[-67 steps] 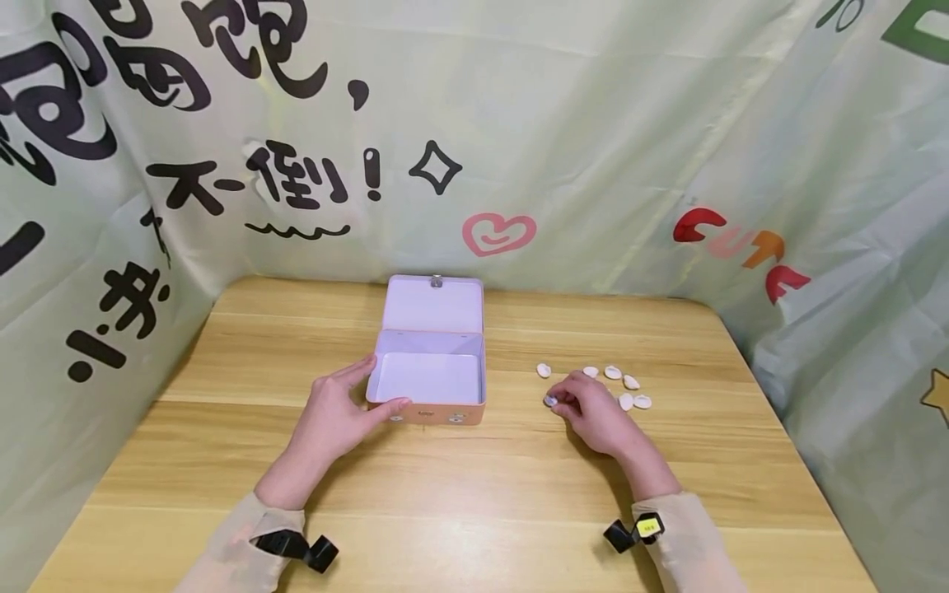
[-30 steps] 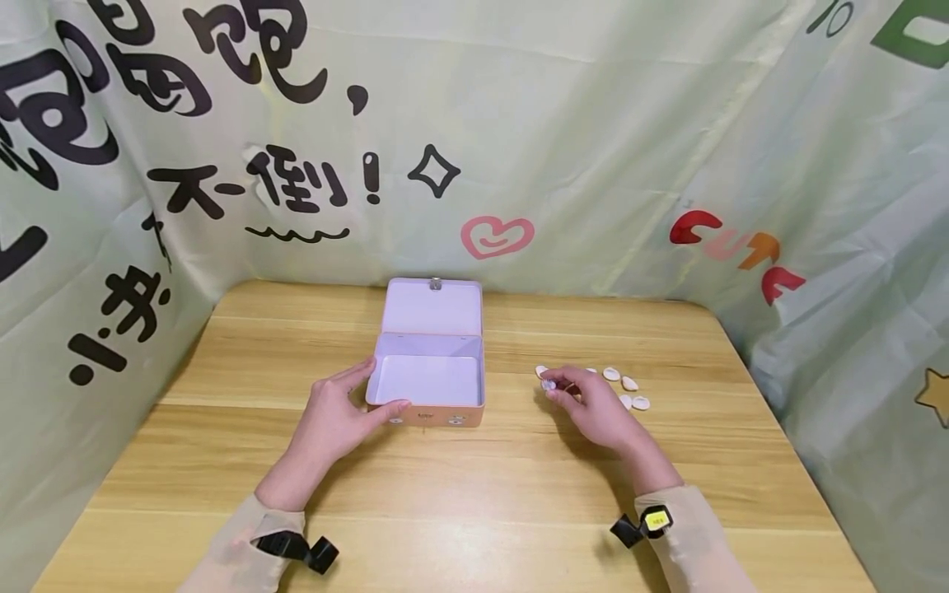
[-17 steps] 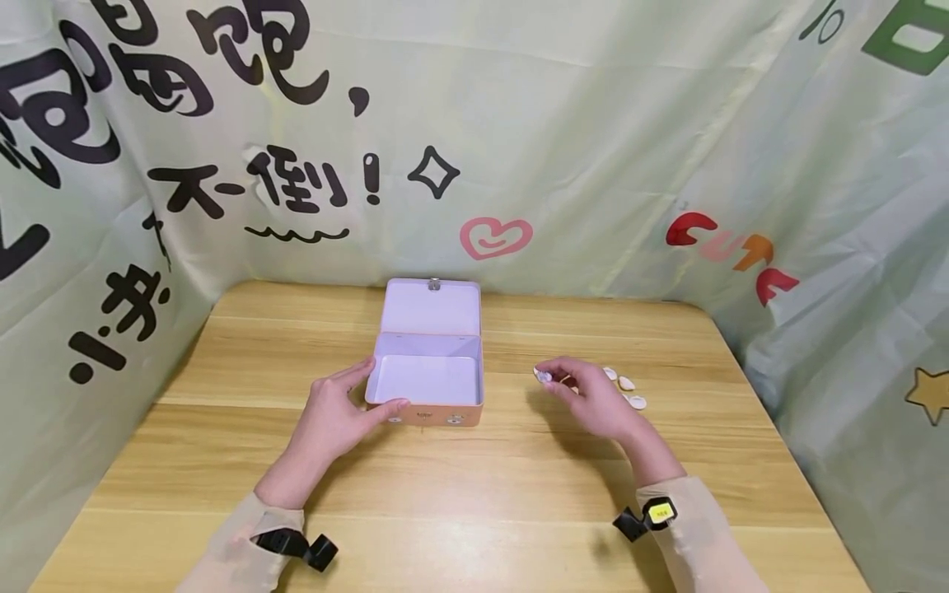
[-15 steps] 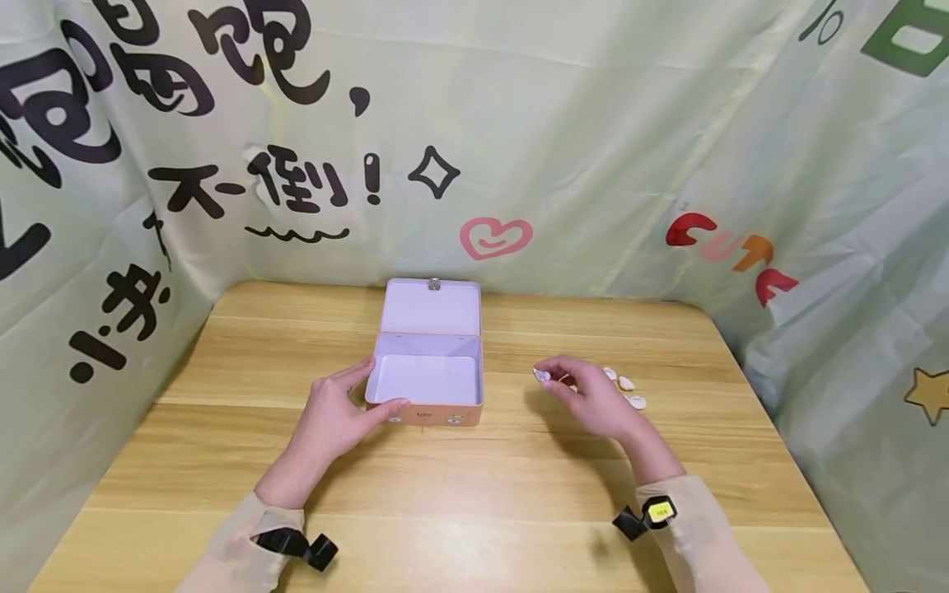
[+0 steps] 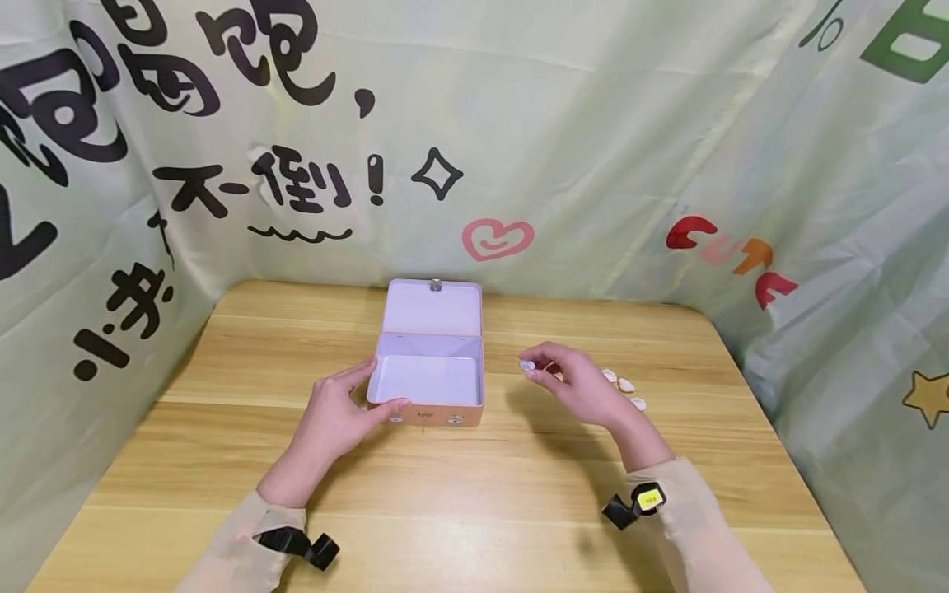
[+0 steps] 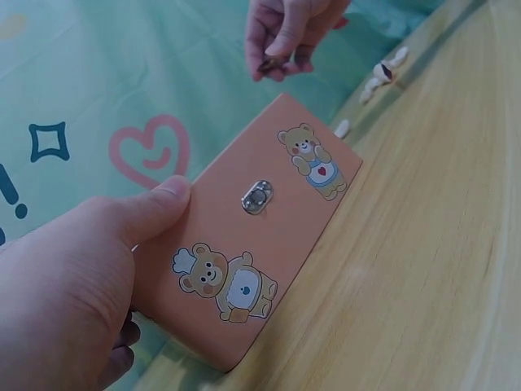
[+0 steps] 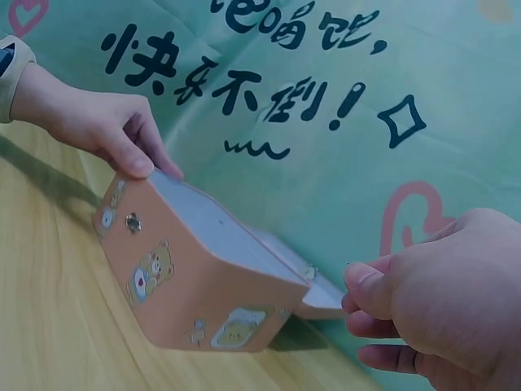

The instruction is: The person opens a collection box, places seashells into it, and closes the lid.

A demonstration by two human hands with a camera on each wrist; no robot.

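Observation:
An orange tin box (image 5: 463,416) with bear pictures stands on the table, its lavender lid (image 5: 433,309) tilted back and its lavender inside bare. My left hand (image 5: 337,416) grips the box's left front corner, thumb on the front wall in the left wrist view. Off to the right of the box, my right hand (image 5: 582,387) pinches a small whitish seashell (image 5: 526,365) between thumb and fingers, raised above the table. In the right wrist view that shell is mostly hidden by the fingers. Several pale shells (image 5: 626,385) lie beyond the right hand, partly covered by it.
The wooden table (image 5: 445,511) reaches back to a printed cloth (image 5: 593,165) that hangs behind and on both sides. A metal clasp (image 5: 436,285) sits at the lid's upper edge. Black cameras are strapped to both sleeves.
My right hand has lifted the pinched shell off the table and moved left and up, toward the box. The left hand and box have stayed put.

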